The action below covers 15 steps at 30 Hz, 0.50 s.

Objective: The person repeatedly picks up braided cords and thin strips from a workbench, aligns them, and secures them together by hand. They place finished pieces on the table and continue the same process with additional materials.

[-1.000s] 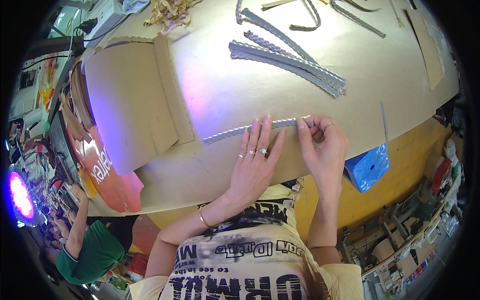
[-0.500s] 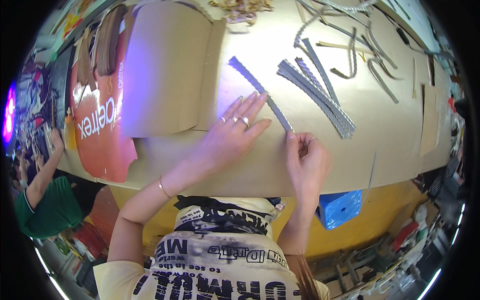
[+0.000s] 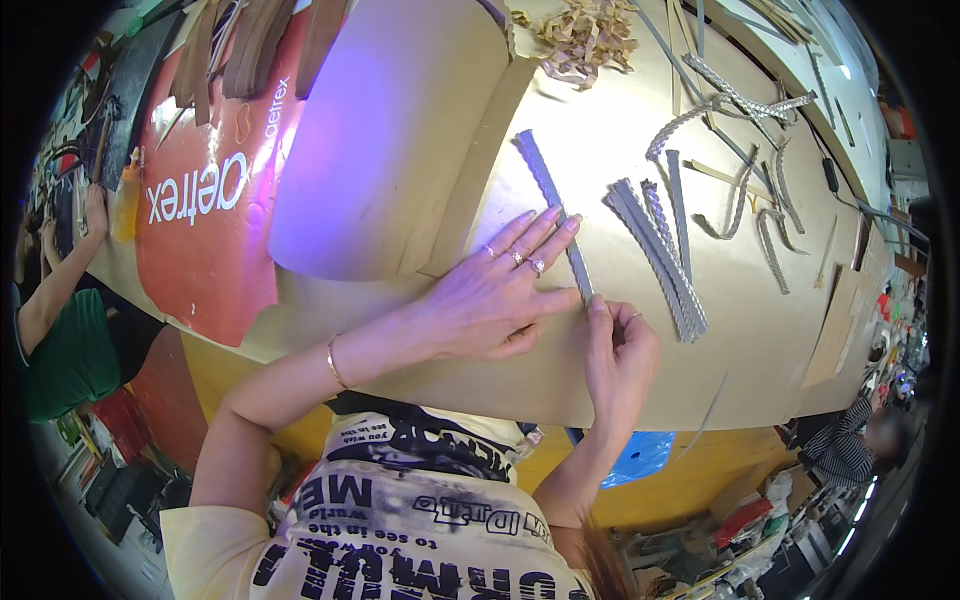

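A narrow grey braided strip [image 3: 537, 165] lies on the brown-covered table, slanting from the cardboard's edge down toward me. My left hand [image 3: 500, 290] lies flat across the strip's middle, fingers stretched out, rings on several of them. The strip's near end is pinched between the thumb and fingers of my right hand [image 3: 622, 350], close beside my left hand. Just right of it rests a bundle of grey braided strips [image 3: 658, 265], with a purplish braided piece [image 3: 655, 205] among them. Curved braided cords [image 3: 735, 205] are scattered farther off to the right.
A large curved cardboard sheet [image 3: 390, 150] stands left of my hands, over a red printed board [image 3: 215, 230]. Brown strips [image 3: 262, 50] lie at the far left, crumpled scraps [image 3: 580, 40] at the back. A blue plastic stool [image 3: 640, 458] is below the table edge. Another person's arm [image 3: 65, 270] reaches in at left.
The whole view has swung, so the table's things sit differently in the picture. My left hand has come closer to my right along the strip, which my right hand still pinches.
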Each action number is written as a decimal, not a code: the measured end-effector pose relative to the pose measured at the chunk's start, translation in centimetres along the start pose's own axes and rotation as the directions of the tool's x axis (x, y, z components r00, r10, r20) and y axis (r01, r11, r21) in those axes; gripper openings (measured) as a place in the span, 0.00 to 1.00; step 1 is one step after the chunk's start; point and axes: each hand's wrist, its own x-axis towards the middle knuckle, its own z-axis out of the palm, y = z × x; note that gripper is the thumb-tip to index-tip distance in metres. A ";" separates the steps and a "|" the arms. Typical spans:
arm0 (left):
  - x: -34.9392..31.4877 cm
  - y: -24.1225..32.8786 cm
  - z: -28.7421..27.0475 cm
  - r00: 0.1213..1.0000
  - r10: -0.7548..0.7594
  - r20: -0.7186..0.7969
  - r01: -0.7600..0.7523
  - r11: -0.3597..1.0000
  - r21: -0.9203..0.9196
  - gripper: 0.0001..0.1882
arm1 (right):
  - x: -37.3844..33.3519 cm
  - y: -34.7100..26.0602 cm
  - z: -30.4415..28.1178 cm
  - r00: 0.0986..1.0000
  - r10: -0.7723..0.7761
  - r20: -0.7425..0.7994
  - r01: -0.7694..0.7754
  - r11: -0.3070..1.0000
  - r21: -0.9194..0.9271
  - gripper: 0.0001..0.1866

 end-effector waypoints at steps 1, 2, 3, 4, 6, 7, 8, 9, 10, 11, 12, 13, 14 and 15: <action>0.0 0.0 0.0 1.000 0.005 0.009 -0.005 1.000 -0.014 0.21 | 0.1 0.1 -0.1 1.000 0.000 0.003 0.000 1.000 0.009 0.16; 0.0 0.0 0.0 1.000 0.011 0.019 -0.010 1.000 -0.028 0.21 | 0.3 0.2 -0.1 1.000 -0.007 0.009 0.007 0.998 0.056 0.16; 0.0 0.0 0.1 0.999 0.013 0.032 -0.012 1.000 -0.026 0.22 | 0.5 0.3 -0.1 1.000 -0.017 0.015 0.016 0.994 0.108 0.15; 0.0 0.0 0.0 0.999 0.016 0.046 -0.015 1.000 -0.022 0.23 | 0.6 0.3 -0.1 0.999 -0.027 0.021 0.023 0.987 0.161 0.15; 0.1 0.0 0.0 0.998 0.019 0.063 -0.019 1.000 -0.012 0.25 | 1.0 0.2 -0.4 0.998 -0.029 0.060 0.017 0.981 0.191 0.14; 0.2 0.1 -0.1 0.998 0.019 0.066 -0.019 1.000 -0.006 0.26 | 1.1 0.1 -0.5 0.996 -0.030 0.079 0.013 0.978 0.207 0.14; 0.2 0.1 -0.1 0.998 0.019 0.068 -0.020 1.000 0.000 0.27 | 1.3 -0.1 -0.4 0.996 -0.037 0.080 0.020 0.980 0.200 0.14; 0.2 0.1 -0.2 0.997 0.016 0.076 -0.016 1.000 0.004 0.29 | 1.5 -0.3 -0.4 0.996 -0.043 0.080 0.027 0.981 0.193 0.14; 0.2 0.1 -0.3 0.996 0.011 0.085 -0.012 1.000 0.009 0.30 | 1.7 -0.5 -0.3 0.996 -0.034 0.086 0.018 0.982 0.187 0.14; 0.2 0.2 -0.3 0.995 0.003 0.102 -0.004 1.000 0.011 0.31 | 1.9 -0.7 -0.3 0.995 -0.056 0.079 0.040 0.980 0.194 0.14; 0.2 0.2 -0.3 0.996 -0.003 0.094 0.003 1.000 0.005 0.32 | 2.1 -0.9 -0.2 0.995 -0.061 0.077 0.044 0.978 0.202 0.14; 0.2 0.3 -0.4 0.995 -0.014 0.096 0.014 1.000 -0.004 0.33 | 2.2 -1.2 -0.2 0.995 -0.065 0.076 0.048 0.976 0.211 0.14; 0.3 0.4 -0.4 0.996 -0.022 0.086 0.023 1.000 -0.015 0.33 | 2.3 -1.5 -0.3 0.994 -0.069 0.085 0.048 0.973 0.226 0.14; 0.3 0.5 -0.4 0.995 -0.040 0.093 0.042 0.999 -0.022 0.33 | 2.4 -1.8 -0.3 0.993 -0.074 0.095 0.049 0.969 0.241 0.14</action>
